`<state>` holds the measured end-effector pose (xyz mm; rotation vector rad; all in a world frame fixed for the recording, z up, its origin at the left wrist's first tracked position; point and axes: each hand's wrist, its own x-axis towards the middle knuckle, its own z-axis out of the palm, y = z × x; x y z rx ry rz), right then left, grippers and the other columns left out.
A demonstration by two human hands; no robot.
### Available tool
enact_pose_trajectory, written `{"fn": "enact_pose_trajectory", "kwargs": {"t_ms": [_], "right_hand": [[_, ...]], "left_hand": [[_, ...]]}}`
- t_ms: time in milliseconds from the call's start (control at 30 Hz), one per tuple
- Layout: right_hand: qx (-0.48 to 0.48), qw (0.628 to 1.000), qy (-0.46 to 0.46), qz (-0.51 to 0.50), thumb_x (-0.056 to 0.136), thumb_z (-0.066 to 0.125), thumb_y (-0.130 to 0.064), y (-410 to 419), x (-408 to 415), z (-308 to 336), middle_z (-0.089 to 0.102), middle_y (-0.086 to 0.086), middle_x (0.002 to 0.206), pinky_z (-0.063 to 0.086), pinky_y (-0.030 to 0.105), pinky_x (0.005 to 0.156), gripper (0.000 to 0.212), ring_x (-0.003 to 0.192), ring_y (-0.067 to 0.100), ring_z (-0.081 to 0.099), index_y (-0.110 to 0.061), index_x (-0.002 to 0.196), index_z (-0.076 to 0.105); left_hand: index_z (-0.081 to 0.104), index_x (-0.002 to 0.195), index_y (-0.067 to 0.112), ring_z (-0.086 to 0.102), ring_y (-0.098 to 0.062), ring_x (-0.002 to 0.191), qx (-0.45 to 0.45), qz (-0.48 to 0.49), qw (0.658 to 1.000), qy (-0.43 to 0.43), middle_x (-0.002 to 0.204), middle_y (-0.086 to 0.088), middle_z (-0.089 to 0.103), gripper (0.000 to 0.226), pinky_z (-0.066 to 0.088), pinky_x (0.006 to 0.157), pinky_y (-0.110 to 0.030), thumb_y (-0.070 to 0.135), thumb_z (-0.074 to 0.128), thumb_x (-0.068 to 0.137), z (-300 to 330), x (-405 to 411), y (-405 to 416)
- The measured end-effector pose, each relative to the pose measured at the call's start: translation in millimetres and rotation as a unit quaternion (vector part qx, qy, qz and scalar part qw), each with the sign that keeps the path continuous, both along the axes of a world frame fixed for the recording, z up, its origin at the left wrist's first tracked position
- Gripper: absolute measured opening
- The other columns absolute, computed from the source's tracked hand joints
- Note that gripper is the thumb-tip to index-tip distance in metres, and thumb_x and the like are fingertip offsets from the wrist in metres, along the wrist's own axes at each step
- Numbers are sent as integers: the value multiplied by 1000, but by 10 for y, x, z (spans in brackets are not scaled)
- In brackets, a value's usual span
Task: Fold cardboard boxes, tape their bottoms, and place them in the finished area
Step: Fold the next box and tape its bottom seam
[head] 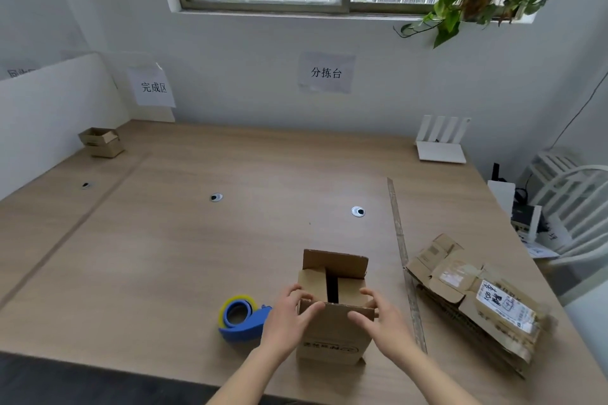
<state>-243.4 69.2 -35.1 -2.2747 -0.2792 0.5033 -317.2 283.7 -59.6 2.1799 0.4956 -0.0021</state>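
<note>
Head view: cardboard box (332, 316) stood at near table edge, flaps unfolded, untaped.
Grip: left hand (289, 316) and right hand (381, 319) pinched its near flap.
Tape dispenser (241, 319): beside left hand, untouched.
Done: finished box (102, 141) far left.
Left: flattened boxes (473, 299) stacked right.

Upright box (332, 312) at table (197, 256) near edge, between both hands. Tape dispenser (241, 320) just left. Flat box stack (477, 299) right. Finished box (102, 141) far left corner. Router (441, 141) far right.

Upright brown cardboard box (330, 322), flaps partly folded.
</note>
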Motion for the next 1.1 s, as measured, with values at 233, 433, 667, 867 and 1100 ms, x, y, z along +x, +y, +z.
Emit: {"fn": "enact_pose_trajectory", "kwargs": {"t_ms": [233,433,667,867,1100], "right_hand": [[-12,997,-69,-28,83,75,-50,92,-25,-112,45,-11,140,50,34,94,96,113,11,57,-46,155,12],[-29,994,-103,-16,68,87,-46,159,161,-165,8,-21,164,48,37,98,133,142,10,37,-51,153,-16],[-81,988,-124,35,75,78,-56,148,209,-239,45,-21,146,46,29,98,68,133,7,48,-42,134,47],[-104,981,-136,91,92,56,-63,124,174,-396,12,-19,164,18,28,124,68,154,7,12,-40,152,38],[-197,955,-195,108,95,35,-71,149,158,-392,2,-18,166,5,26,125,69,154,5,-1,-41,156,27]], "left_hand": [[24,156,35,49,-3,116,63,29,998,-5,144,11,45,86,45,87,-21,55,71,87,-2,100,-42],[-14,156,46,51,-12,127,69,-2,998,6,150,7,41,117,46,92,-26,39,78,85,-31,170,44],[21,158,42,40,-13,142,94,-79,992,7,161,17,26,84,40,108,-29,43,71,91,-102,223,169],[33,157,31,22,-7,151,64,-101,993,10,167,19,10,68,31,120,-31,45,62,97,-209,188,223],[32,158,28,23,-3,149,66,-105,992,-13,162,29,-2,61,25,118,-24,42,53,103,-334,140,179]]}}
